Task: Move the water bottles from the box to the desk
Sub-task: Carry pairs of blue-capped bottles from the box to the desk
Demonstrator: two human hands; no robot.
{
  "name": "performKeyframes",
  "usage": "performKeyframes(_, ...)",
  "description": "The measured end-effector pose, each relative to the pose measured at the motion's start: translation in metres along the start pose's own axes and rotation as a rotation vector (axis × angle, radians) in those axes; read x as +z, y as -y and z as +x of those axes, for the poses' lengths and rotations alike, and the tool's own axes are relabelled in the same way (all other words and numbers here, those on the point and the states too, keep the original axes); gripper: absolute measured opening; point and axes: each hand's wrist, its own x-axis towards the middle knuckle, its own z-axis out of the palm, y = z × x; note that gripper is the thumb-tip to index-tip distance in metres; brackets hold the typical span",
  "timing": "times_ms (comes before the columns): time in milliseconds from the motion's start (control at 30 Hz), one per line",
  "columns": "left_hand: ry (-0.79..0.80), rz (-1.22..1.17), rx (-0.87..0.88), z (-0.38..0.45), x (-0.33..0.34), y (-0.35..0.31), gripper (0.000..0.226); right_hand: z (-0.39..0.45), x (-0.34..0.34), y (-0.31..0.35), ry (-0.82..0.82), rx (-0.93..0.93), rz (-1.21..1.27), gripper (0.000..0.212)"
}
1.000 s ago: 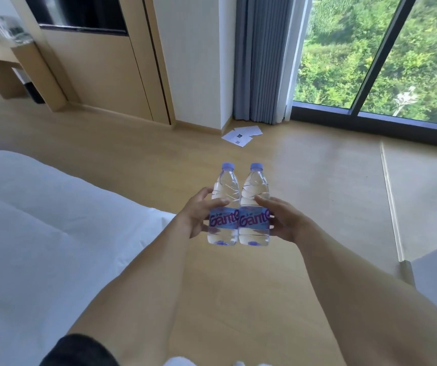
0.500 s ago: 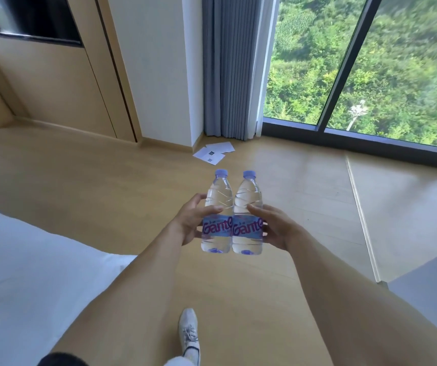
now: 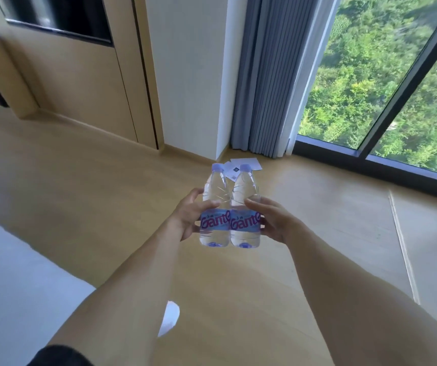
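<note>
So from the head view we're mid-carry: two water bottles held upright and pressed side by side, out over the wooden floor [image 3: 85, 196]. Our left hand [image 3: 185, 216] wraps its fingers around the left bottle [image 3: 215, 207], and our right hand [image 3: 272, 220] curls around the right bottle [image 3: 246, 207], thumbs lying across the fronts just above the labels. The two bottles touch each other along their sides.

Taking the bottles as our landmark: the scattered white papers [image 3: 246, 165] lie on the floor just behind the caps, the grey curtain [image 3: 267, 75] hangs further behind, the window [image 3: 383, 75] is off to the right, and the white bed [image 3: 14, 273] sits to the lower left.

Count: two bottles, two hands, both full. No box in sight, and the desk isn't clearly in frame either (there's some blurry wooden furniture at the far upper left, can't tell if that's it).

So we'd say the picking-up part looks done and this is the transport step. Next move probably calls for turning toward the desk, keeping both bottles level, then setting them down upright one beside the other.
</note>
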Motion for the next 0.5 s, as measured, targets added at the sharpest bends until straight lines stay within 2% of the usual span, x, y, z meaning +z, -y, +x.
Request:
performKeyframes(167, -0.1, -0.02, 0.002, 0.037, -0.049, -0.021, 0.058, 0.07, 0.033, 0.028, 0.083, 0.017, -0.032, 0.029)
performKeyframes(267, -0.163, -0.042, -0.002, 0.053, -0.073, -0.028, 0.052, 0.11, 0.051, 0.04, 0.13, 0.038, -0.061, 0.034)
performKeyframes(367, -0.242, -0.089, -0.001, 0.071, -0.096, -0.032, 0.042, 0.152, 0.067, 0.049, 0.194, 0.056, -0.08, 0.025)
performKeyframes(500, -0.354, -0.137, -0.016, 0.101, -0.125, -0.04, 0.046, 0.212, 0.087, 0.065, 0.297, 0.079, -0.106, 0.02)
